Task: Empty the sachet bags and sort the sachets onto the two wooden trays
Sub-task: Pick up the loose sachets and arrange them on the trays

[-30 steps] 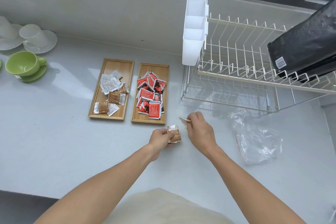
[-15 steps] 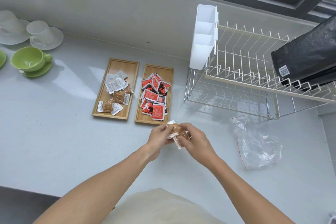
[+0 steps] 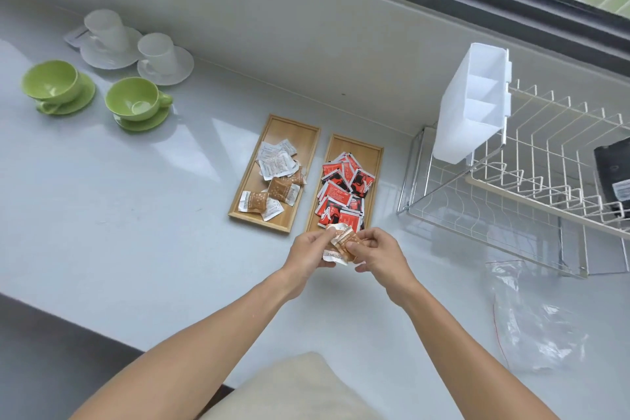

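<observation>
Two hands meet over the desk point(image 3: 143, 249), just at 6 o'clock of the right tray point(image 3: 376, 153). The left hand point(image 3: 308, 254) and right hand point(image 3: 381, 254) both have their fingers pinched shut on a small bunch of brown sachets point(image 3: 342, 244) with white ends, held between them above the desk and overlapping the right tray's near edge in view. The left tray point(image 3: 289, 126), touching or nearly touching the right tray at its 9 o'clock side, carries white sachets point(image 3: 274, 160) toward 12 o'clock and brown ones toward 6. The right tray holds red sachets point(image 3: 341, 189). An empty clear bag point(image 3: 531, 320) lies flat at 4 o'clock of the hands, well apart. A wire rack point(image 3: 531, 181) stands at 2 o'clock, cups point(image 3: 134, 102) at 10 o'clock.
</observation>
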